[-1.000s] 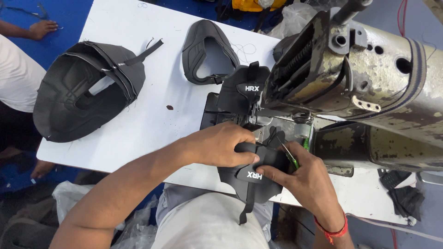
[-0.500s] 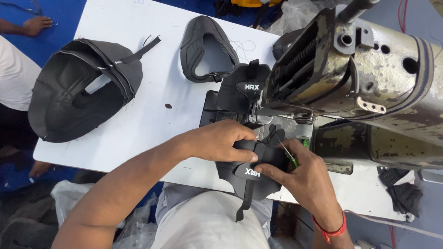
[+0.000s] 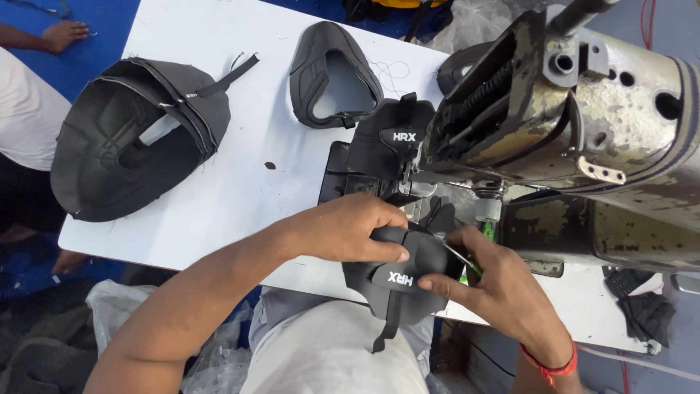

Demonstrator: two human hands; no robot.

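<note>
My left hand (image 3: 350,228) presses down on a black padded fabric piece (image 3: 397,281) with a white printed mark, at the near edge of the white table (image 3: 219,175). My right hand (image 3: 496,288) pinches the same piece from the right, with a thin green-handled tool (image 3: 472,263) between its fingers. Both hands sit just in front of the needle area of a worn metal sewing machine (image 3: 583,124). A second black piece (image 3: 394,135) with the same white mark lies under the machine head.
A curved black padded piece (image 3: 332,73) lies further back on the table. A large stack of black shaped parts (image 3: 131,138) sits at the left. Another person's hand (image 3: 65,33) and white sleeve (image 3: 25,109) show at the far left. Black scraps (image 3: 645,314) lie at the right.
Both hands stay on the black piece near the needle. The view has shifted slightly; the piece has barely moved.
</note>
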